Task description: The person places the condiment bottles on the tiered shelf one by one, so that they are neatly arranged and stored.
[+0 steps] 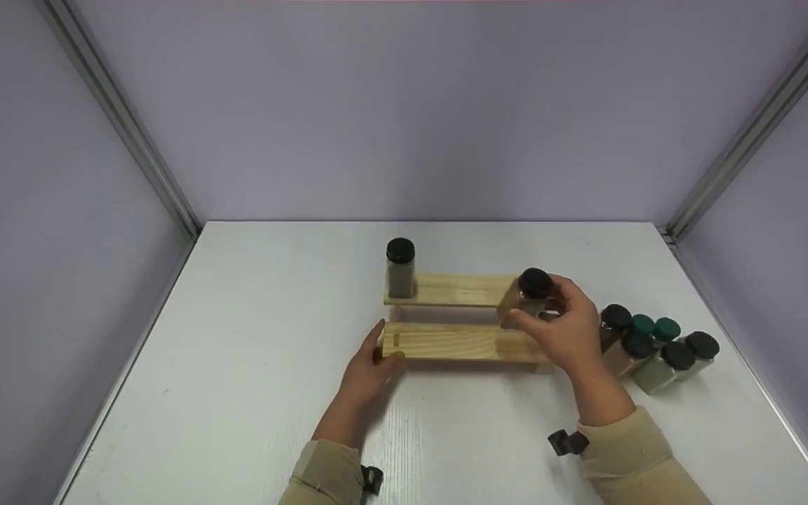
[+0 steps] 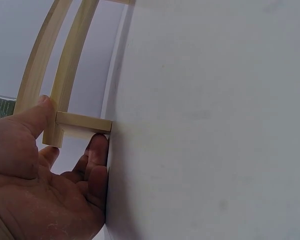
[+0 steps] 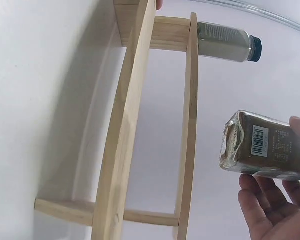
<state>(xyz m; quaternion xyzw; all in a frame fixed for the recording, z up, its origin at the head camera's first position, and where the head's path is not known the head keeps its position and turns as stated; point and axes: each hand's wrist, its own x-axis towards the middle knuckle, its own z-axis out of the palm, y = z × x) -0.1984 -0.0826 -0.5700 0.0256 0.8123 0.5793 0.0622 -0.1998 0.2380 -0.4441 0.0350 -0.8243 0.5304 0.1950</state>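
A two-tier wooden rack stands on the white table. My left hand grips the left end of its lower shelf, thumb at the front and fingers around the end. My right hand holds a glass spice jar by its sides, with brown contents, a barcode label and a black cap. In the right wrist view, the jar's base is apart from the upper shelf. Another black-capped jar stands upright at the left end of the upper shelf.
Several more jars, with black or green caps, stand grouped to the right of the rack, beside my right forearm. Pale panels enclose the table at the back and sides.
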